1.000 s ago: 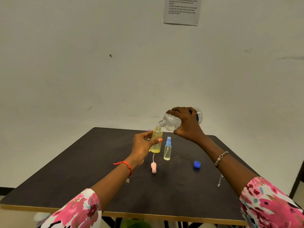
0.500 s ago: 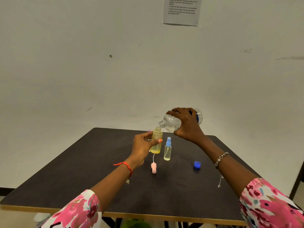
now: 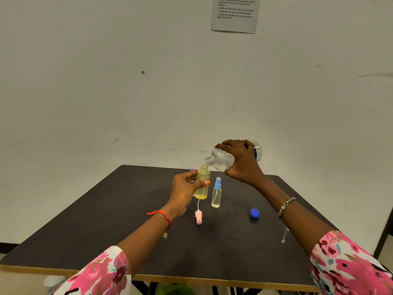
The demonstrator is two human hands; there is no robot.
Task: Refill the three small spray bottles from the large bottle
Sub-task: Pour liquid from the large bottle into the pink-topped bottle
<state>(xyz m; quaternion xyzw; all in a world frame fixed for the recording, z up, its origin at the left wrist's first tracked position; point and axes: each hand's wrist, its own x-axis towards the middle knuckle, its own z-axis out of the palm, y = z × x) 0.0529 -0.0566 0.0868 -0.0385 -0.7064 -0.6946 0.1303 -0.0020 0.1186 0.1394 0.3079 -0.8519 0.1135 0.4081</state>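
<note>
Large clear plastic bottle (image 3: 222,161) with a blue label lies almost on its side in my right hand (image 3: 242,165), fingers curled over its round body and thumb beneath; its long axis runs right to left, with the open threaded neck pointing left and slightly down. That neck sits just above, and a touch right of, the open mouth of the small yellow-tinted translucent bottle (image 3: 203,184), which my left hand (image 3: 182,188) grips upright round its middle over the dark matt table (image 3: 106,231). Whether liquid is running I cannot tell. Both mouths are narrow, smooth hard plastic, so I judge the pour depends on bringing neck squarely over mouth. Just right of it stands a small clear bottle with a pale blue spray cap (image 3: 216,194); the pink spray head with its thin white tube (image 3: 198,217) lies in front, the blue screw cap (image 3: 254,213) well to the right
</note>
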